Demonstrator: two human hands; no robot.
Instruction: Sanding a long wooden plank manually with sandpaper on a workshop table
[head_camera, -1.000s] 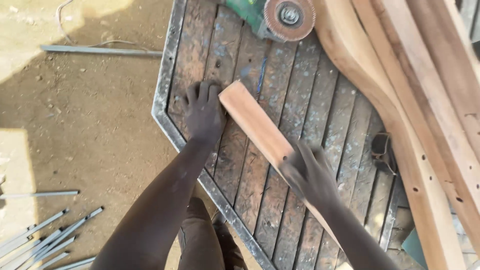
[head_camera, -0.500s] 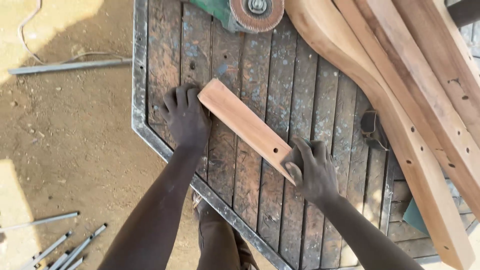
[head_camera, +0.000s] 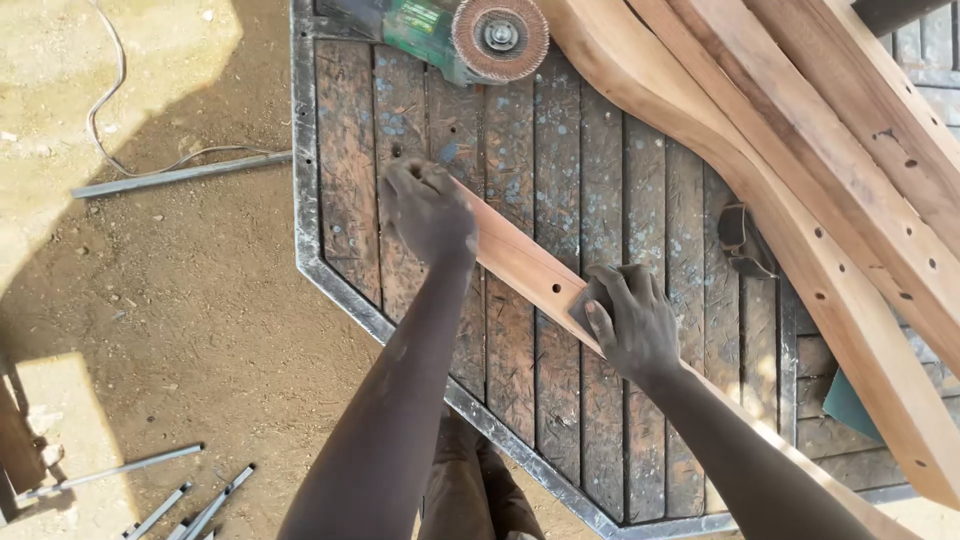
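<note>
Narrow reddish-brown wooden slat with small drilled holes lies diagonally across the slatted wood-and-metal worktop. The left hand is closed over its far end; the right hand is clamped on its middle. A green angle grinder lies at the far edge, long curved pale timber pieces at right.

slatted table centre open; angle grinder, curved boards block beyond
</note>
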